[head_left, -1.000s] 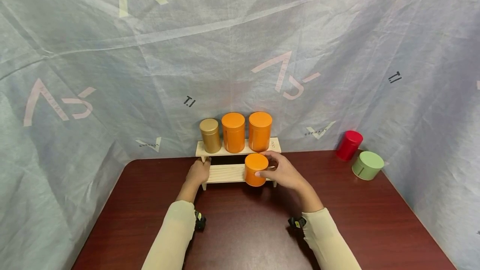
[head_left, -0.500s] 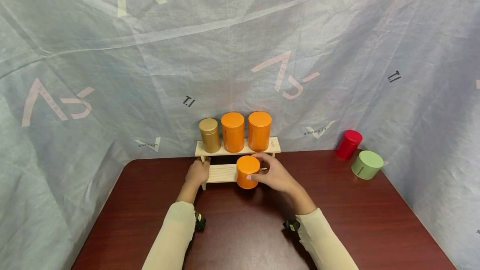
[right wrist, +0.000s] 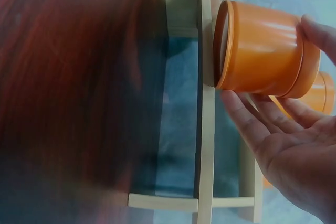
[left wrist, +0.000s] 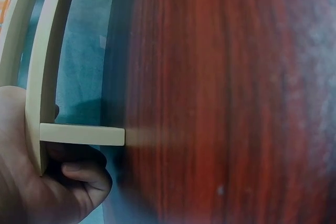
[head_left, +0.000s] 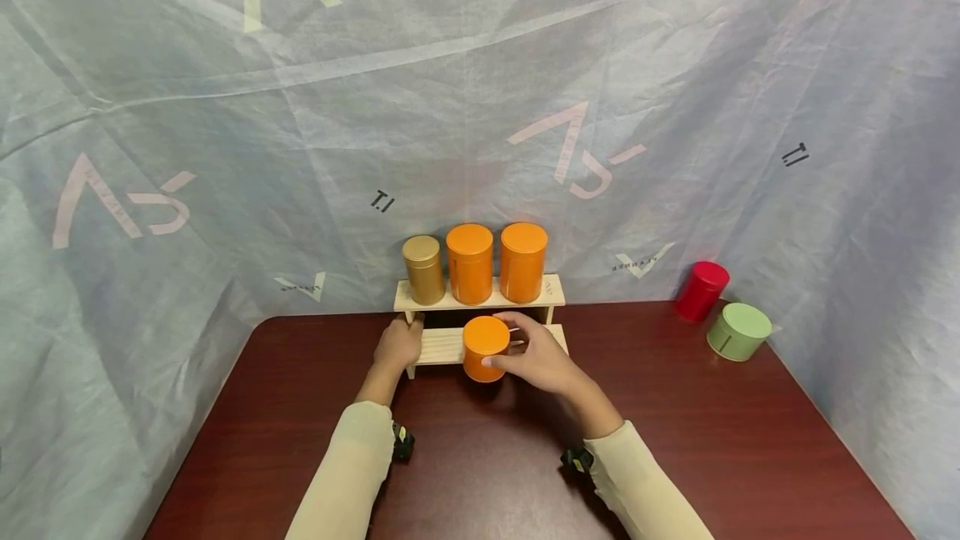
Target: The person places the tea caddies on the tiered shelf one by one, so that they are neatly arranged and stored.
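My right hand (head_left: pixel 542 359) holds a short orange canister (head_left: pixel 486 350) by its side at the lower step of a two-step wooden shelf (head_left: pixel 441 346). In the right wrist view the base of the orange canister (right wrist: pixel 262 51) is at the front edge of that step; whether it bears its weight there I cannot tell. At the shelf's left end, my left hand (head_left: pixel 398 343) grips the wood. The left wrist view has the left hand (left wrist: pixel 37 182) with fingers curled behind the shelf end by its leg. A gold canister (head_left: pixel 424 272) and two tall orange canisters (head_left: pixel 470 265) stand on the upper step.
On the right of the dark red-brown table (head_left: pixel 480 473) are a red canister (head_left: pixel 702 292) and a low green canister (head_left: pixel 738 332), close to the grey cloth backdrop (head_left: pixel 300 148). The cloth rises behind the shelf and along both sides.
My right hand has slid the short orange canister to the left along the lower step, baring the step's right part. The left hand keeps its place on the shelf.
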{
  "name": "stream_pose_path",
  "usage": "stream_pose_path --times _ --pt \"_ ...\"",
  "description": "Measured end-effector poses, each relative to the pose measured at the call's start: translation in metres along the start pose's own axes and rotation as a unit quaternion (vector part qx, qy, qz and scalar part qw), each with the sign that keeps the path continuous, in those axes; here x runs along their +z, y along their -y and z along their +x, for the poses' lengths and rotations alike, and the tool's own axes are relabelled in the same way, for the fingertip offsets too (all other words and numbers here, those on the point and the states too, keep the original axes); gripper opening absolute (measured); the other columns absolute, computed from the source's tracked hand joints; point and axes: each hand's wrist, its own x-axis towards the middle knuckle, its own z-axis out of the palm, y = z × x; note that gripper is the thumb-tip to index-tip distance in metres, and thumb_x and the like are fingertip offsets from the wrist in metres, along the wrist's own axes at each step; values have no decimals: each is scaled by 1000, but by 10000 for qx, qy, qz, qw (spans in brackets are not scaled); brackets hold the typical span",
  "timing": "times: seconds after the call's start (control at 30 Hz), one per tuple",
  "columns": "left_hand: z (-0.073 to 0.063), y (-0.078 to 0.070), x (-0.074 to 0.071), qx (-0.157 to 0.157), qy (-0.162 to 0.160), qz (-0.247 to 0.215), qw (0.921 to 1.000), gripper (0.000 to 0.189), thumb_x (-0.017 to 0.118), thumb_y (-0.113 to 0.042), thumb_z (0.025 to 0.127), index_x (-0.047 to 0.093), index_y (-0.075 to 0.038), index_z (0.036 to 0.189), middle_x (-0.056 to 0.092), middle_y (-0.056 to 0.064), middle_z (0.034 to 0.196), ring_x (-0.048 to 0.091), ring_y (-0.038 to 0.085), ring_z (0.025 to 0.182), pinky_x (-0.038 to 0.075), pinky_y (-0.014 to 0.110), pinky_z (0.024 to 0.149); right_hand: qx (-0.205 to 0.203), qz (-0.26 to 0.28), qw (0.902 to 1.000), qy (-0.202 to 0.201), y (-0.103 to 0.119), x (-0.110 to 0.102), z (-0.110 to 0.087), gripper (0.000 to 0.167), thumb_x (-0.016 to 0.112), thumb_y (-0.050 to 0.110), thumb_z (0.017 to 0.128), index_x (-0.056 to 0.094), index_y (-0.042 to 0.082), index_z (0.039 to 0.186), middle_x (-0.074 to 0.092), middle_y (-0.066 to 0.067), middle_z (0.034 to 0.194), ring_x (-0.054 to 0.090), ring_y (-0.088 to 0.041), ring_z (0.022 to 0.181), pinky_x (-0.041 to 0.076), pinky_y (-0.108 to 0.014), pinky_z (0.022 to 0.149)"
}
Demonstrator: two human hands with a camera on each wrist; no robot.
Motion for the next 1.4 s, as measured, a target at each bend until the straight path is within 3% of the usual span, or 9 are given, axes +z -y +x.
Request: stream_pose_path --times 0.4,0.67,1.0,1.4 --pt "0 -1 1 99 -28 52 9999 44 33 -42 114 53 -12 90 48 6 72 49 24 61 42 36 58 84 -17 9999 -79 1 14 -1 74 91 28 85 54 24 149 64 -2 140 68 -24 122 61 -35 97" --pt "0 -1 1 98 -109 52 9999 40 35 -38 113 55 -10 92 48 6 72 51 24 63 42 36 60 -149 -121 9998 -27 2 20 1 78 91 26 86 51 16 153 62 -2 143 68 -27 123 61 -38 100" --pt "0 3 2 -24 22 12 10000 40 33 -40 114 55 -7 104 48 7 77 49 24 64 43 36 61 -207 -250 9994 -74 1 32 3 79 90 28 86 51 17 153 62 -1 144 68 -25 122 61 -39 98" --pt "-1 3 2 0 -142 62 9999 44 35 -40 113 60 -4 109 51 8 77 57 27 68 46 37 64 -182 -210 9995 -168 0 42 11 78 89 37 87 51 20 153 63 -1 141 70 -23 116 61 -40 96"
